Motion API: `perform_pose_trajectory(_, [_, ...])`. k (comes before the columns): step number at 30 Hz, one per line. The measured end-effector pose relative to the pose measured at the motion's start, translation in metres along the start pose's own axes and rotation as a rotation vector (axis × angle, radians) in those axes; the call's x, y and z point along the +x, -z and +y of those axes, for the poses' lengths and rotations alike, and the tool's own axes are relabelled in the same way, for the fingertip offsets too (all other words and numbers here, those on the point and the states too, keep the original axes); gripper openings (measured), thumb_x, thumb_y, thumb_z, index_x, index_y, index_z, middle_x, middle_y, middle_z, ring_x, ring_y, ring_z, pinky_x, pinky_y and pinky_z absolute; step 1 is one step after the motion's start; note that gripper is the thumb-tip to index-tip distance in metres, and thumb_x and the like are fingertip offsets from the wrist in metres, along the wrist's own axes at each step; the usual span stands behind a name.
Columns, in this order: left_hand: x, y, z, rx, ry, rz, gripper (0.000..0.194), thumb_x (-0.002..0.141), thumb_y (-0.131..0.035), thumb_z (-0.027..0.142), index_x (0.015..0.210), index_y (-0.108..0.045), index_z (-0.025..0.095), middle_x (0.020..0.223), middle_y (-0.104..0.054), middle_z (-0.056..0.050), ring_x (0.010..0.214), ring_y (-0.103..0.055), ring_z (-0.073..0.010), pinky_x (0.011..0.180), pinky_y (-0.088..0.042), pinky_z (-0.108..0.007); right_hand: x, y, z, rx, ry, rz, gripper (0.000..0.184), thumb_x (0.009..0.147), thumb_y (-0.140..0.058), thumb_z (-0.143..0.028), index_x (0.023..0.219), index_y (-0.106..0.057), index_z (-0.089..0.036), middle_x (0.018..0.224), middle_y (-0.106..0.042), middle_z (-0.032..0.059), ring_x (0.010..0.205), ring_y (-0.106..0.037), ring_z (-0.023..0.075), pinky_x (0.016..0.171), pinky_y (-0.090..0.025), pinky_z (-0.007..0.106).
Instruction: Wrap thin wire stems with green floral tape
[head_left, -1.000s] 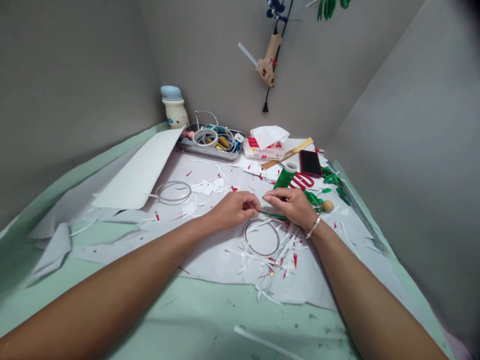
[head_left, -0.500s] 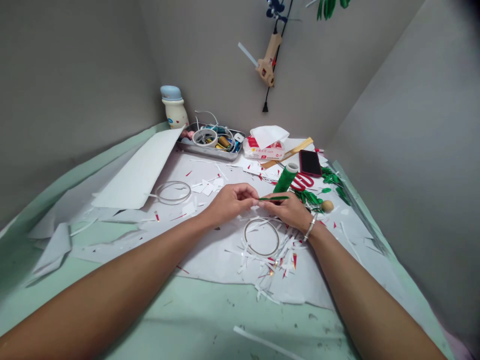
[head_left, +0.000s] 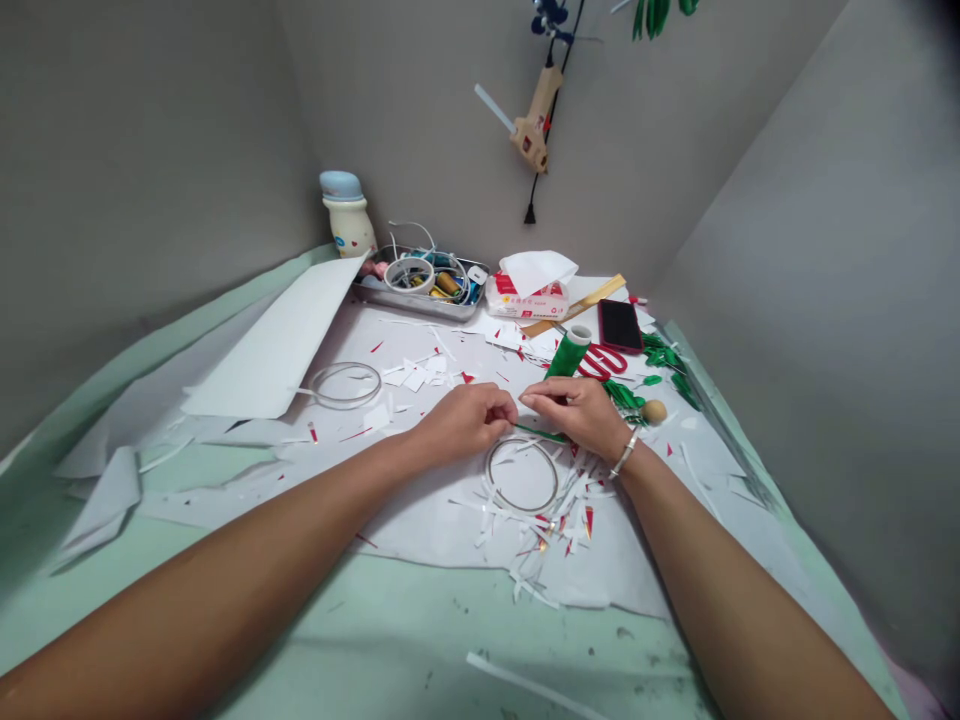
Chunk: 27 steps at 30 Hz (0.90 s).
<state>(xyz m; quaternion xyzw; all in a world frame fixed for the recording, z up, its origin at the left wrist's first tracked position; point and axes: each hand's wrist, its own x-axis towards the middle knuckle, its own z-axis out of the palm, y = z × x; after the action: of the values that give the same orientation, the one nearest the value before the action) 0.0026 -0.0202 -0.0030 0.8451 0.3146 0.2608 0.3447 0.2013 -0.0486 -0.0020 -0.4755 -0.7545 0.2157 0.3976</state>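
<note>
Green strip (head_left: 541,433) held between left hand (head_left: 466,422) and right hand (head_left: 576,412), fingers curled, just above wire ring (head_left: 521,476), green thread spool (head_left: 568,352) nearby

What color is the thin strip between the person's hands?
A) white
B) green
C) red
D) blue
B, because the thin strip running from the left hand to the right hand is green.
</note>
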Motion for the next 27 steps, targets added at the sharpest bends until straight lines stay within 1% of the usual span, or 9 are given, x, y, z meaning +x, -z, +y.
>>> perform_pose_trajectory(4, [0.001,0.003,0.004,-0.229,0.032,-0.046,0.009,0.074,-0.057,0.018,0.08,-0.064,0.015,0.074,-0.063,-0.001,0.066,-0.056,-0.0094,0.063,-0.043,-0.021,0.001,0.004,0.009,0.054,-0.097,0.036,0.023,0.08,-0.062,-0.037,0.081,-0.073,-0.017,0.077,-0.072,0.0028,0.067,-0.062,0.015,0.06,-0.046,0.024])
perform_pose_trajectory(8, [0.004,0.007,0.006,-0.376,0.115,0.012,0.011,0.074,-0.059,0.023,0.081,-0.062,0.014,0.066,-0.059,0.001,0.059,-0.052,-0.0077,0.056,-0.04,-0.019,0.001,0.001,0.01,0.051,-0.097,-0.031,0.024,0.081,-0.06,-0.036,0.084,-0.073,-0.017,0.08,-0.072,0.0032,0.07,-0.063,0.016,0.062,-0.046,0.024])
perform_pose_trajectory(12, [0.007,0.008,0.002,-0.315,0.185,0.174,0.015,0.072,-0.061,0.025,0.081,-0.062,0.014,0.068,-0.061,0.0,0.059,-0.054,-0.0088,0.055,-0.041,-0.02,-0.001,-0.006,-0.001,-0.058,-0.014,-0.153,0.019,0.082,-0.059,-0.03,0.085,-0.074,-0.019,0.084,-0.073,0.0025,0.07,-0.064,0.0147,0.064,-0.046,0.023])
perform_pose_trajectory(14, [0.007,0.008,-0.001,-0.212,0.219,0.25,0.014,0.072,-0.06,0.025,0.081,-0.063,0.015,0.068,-0.062,0.0,0.059,-0.055,-0.0101,0.055,-0.041,-0.021,-0.002,-0.009,-0.007,-0.097,0.04,-0.199,0.017,0.083,-0.058,-0.028,0.084,-0.074,-0.021,0.082,-0.073,0.0019,0.07,-0.064,0.0138,0.064,-0.045,0.023])
perform_pose_trajectory(16, [0.007,0.008,-0.004,-0.082,0.232,0.29,0.012,0.071,-0.058,0.023,0.079,-0.065,0.016,0.068,-0.064,0.0,0.061,-0.056,-0.0114,0.057,-0.042,-0.022,-0.003,-0.01,-0.012,-0.123,0.089,-0.192,0.016,0.082,-0.059,-0.027,0.085,-0.074,-0.021,0.083,-0.073,0.0023,0.071,-0.065,0.0137,0.065,-0.045,0.023])
perform_pose_trajectory(18, [0.006,0.008,-0.004,0.031,0.219,0.274,0.012,0.07,-0.056,0.019,0.077,-0.066,0.016,0.07,-0.065,-0.001,0.064,-0.057,-0.0126,0.06,-0.042,-0.022,-0.003,-0.009,-0.014,-0.149,0.116,-0.152,0.016,0.082,-0.06,-0.027,0.085,-0.074,-0.021,0.083,-0.073,0.003,0.072,-0.065,0.0139,0.066,-0.046,0.023])
perform_pose_trajectory(21, [0.004,0.006,-0.003,0.1,0.153,0.186,0.013,0.07,-0.054,0.016,0.076,-0.066,0.017,0.072,-0.065,-0.001,0.066,-0.057,-0.013,0.061,-0.042,-0.023,-0.003,-0.006,-0.012,-0.145,0.113,-0.079,0.018,0.083,-0.059,-0.029,0.085,-0.074,-0.021,0.082,-0.073,0.0033,0.071,-0.064,0.0143,0.065,-0.046,0.023])
perform_pose_trajectory(24, [0.002,0.002,-0.002,0.051,0.058,0.07,0.013,0.072,-0.054,0.017,0.077,-0.066,0.017,0.073,-0.064,-0.001,0.066,-0.056,-0.0121,0.062,-0.042,-0.023,-0.001,-0.002,-0.007,-0.086,0.073,-0.005,0.019,0.083,-0.058,-0.03,0.083,-0.074,-0.02,0.082,-0.073,0.0035,0.072,-0.065,0.0149,0.066,-0.047,0.024])
perform_pose_trajectory(27, [0.001,0.001,-0.001,-0.095,0.022,-0.031,0.011,0.073,-0.056,0.017,0.079,-0.065,0.016,0.075,-0.064,-0.001,0.068,-0.057,-0.0115,0.065,-0.043,-0.023,0.001,0.003,0.001,-0.024,0.003,0.04,0.02,0.082,-0.059,-0.033,0.081,-0.074,-0.018,0.081,-0.073,0.0038,0.071,-0.064,0.0157,0.065,-0.048,0.024])
